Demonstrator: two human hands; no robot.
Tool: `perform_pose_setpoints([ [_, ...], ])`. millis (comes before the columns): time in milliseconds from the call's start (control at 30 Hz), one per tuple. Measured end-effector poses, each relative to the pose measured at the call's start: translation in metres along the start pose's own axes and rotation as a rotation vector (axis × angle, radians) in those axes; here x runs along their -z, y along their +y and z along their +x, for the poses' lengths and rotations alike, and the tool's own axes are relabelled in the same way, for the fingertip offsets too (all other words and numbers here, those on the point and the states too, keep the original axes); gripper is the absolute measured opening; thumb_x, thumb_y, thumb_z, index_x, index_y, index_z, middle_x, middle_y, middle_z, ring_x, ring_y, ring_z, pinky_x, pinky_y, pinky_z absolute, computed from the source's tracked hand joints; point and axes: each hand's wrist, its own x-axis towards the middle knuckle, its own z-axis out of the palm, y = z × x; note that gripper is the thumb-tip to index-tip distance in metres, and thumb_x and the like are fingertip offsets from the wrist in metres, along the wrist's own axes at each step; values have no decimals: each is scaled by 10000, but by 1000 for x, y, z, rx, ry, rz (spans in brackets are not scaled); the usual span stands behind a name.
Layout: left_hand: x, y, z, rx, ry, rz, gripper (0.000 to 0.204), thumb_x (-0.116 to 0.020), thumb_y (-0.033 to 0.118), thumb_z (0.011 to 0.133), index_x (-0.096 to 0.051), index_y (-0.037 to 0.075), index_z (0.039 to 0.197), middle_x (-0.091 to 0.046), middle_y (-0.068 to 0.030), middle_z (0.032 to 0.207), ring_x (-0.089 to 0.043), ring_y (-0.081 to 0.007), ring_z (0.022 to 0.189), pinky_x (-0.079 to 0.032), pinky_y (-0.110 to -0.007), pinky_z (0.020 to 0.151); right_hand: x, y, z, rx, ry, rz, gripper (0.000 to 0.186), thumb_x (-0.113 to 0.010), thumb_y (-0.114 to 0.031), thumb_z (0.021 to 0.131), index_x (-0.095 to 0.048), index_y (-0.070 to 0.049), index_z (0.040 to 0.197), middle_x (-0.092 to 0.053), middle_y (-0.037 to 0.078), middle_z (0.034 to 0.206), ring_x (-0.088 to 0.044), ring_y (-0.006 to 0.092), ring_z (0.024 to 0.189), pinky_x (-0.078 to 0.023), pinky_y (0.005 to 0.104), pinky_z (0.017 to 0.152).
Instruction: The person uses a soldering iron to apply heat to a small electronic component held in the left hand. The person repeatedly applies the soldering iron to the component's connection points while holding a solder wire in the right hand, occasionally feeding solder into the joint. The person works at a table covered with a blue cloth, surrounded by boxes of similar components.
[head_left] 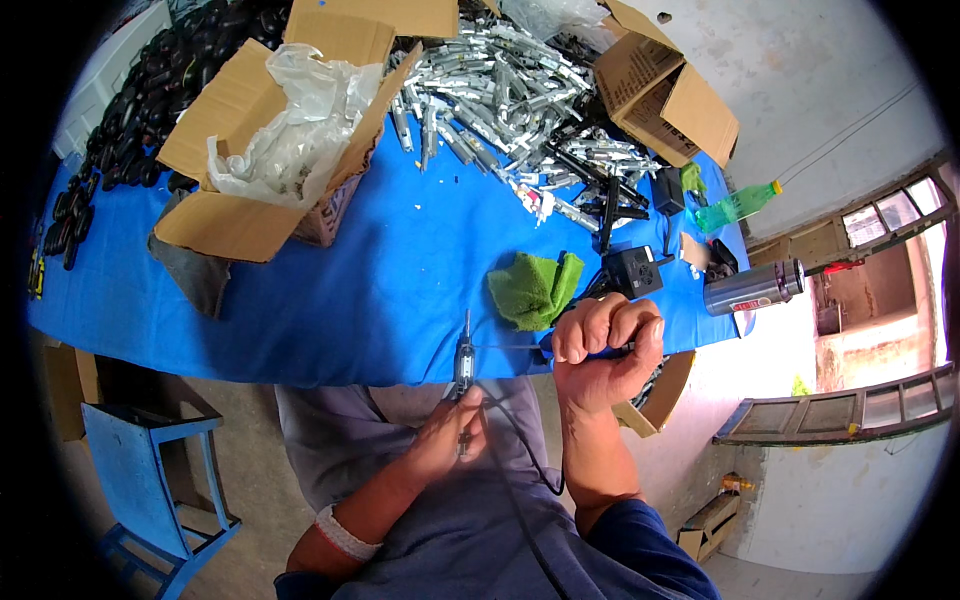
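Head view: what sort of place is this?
Probably a small assembly or repair workshop: a heap of grey parts and an open box on the blue cloth, and a screwdriver in the right hand.

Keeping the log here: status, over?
Left grip holding slim grey device. Right grip closed on blue-handled screwdriver, shaft toward device. Green cloth beyond, not between them.

Blue cloth-covered rectangular tabletop (pixel 350 310); blue-painted angular stool (pixel 135 485), left; grey-brown floor (pixel 245 450); pale, scuffed wall (pixel 800 80), right; brown-framed, multi-paned window panels (pixel 830 412), bright daylight (pixel 745 365) alongside.
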Motion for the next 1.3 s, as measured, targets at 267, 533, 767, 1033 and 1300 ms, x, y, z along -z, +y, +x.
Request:
perform_pose_setpoints([
  [267, 0, 0, 2, 12, -18, -47, 545, -346, 529, 974, -443, 93, 663, -444, -44, 521, -405, -127, 444, -331, -265, 432, -2, 1, 0, 14, -15, -64, 399, -432, -338, 967, -333, -72, 687, -362, 61, 570, -338, 145, 416, -341, 289, 359],
  [533, -1, 5, -1, 11, -4, -40, 547, -356, 534, 970, -454, 87, 671, -443, -45, 525, -400, -127, 442, -330, -263, 431, -2, -2, 1, -25, -1, 13, 403, -424, -341, 967, -333, -76, 677, -359, 57, 570, -333, 146, 414, -335, 292, 361],
  [767, 1, -1, 4, 11, -23, -48, 544, -357, 562, 959, -427, 104, 674, -436, -39, 521, -394, -123, 440, -321, -259, 429, 1, -2, 1, -14, -11, -23, 400, -407, -343, 973, -330, -82, 680, -365, 58, 577, -337, 142, 414, -334, 284, 360],
  [1033, -1, 0, 2, 1, -14, -9, 553, -355, 574, 954, -434, 107, 670, -441, -40, 519, -403, -127, 440, -323, -259, 433, 0, -3, 3, -6, 7, -19, 408, -409, -347, 975, -327, -82, 676, -364, 58, 575, -334, 141, 405, -336, 282, 350],
  [1300, 3, -4, 5, 45, -13, -63, 552, -369, 572, 949, -462, 102, 674, -462, -50, 524, -422, -137, 455, -339, -270, 448, 4, 0, 2, -14, -28, 1, 406, -415, -344, 971, -331, -76, 678, -366, 62, 559, -345, 148, 410, -349, 292, 356],
])
